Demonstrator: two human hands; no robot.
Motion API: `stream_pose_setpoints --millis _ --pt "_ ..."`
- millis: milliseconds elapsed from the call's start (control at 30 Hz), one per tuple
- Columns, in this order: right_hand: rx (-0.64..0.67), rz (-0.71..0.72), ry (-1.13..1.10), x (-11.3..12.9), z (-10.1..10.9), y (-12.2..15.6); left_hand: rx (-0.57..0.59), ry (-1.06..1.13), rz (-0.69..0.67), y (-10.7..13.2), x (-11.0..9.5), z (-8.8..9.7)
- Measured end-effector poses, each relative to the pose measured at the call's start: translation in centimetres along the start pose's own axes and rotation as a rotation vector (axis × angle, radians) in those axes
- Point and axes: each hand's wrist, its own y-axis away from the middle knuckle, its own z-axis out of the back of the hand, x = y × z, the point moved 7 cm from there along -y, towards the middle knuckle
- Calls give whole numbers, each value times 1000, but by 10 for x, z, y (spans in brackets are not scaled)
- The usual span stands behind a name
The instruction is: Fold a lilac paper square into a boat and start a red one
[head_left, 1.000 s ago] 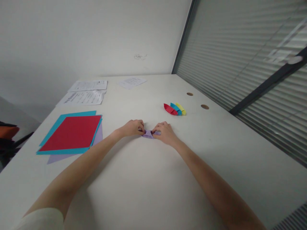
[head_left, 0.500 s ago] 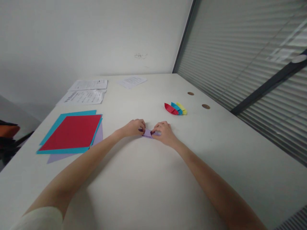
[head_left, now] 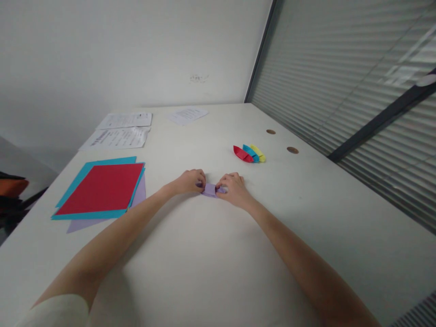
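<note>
A small piece of folded purple paper [head_left: 210, 190] lies low over the white table [head_left: 211, 254], between my two hands. My left hand [head_left: 190, 181] pinches its left end, fingers curled over the edge. At the other end, my right hand [head_left: 233, 187] has thumb and fingertips closed on the paper. The fingers cover both ends, so only the middle band and a bit of the right tip show. Beyond my right hand rest three folded paper pieces: a red one [head_left: 242, 154], a blue one [head_left: 251, 153] and a yellow one [head_left: 259, 152], overlapping like a fan.
On the left, a red sheet [head_left: 102, 188] lies on blue sheets [head_left: 73, 186], with a purple sheet [head_left: 81, 225] underneath. Printed papers [head_left: 117, 137] and another printed sheet [head_left: 187, 116] lie towards the back wall. Blinds [head_left: 357, 81] line the right side, near two round table holes [head_left: 292, 150].
The middle of the purple paper now stands out as a raised, squarish band between my fingers. Both hands stay in nearly the same place.
</note>
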Motion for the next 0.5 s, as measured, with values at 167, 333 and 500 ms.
stream_pose_setpoints --millis 167,333,500 --pt "-25 4 -39 -1 -1 0 22 47 -2 -1 2 -4" --pt "12 -8 5 -1 -2 0 59 -51 47 -1 6 -6" --pt "8 -24 36 1 -2 1 49 -94 46 0 4 -5"
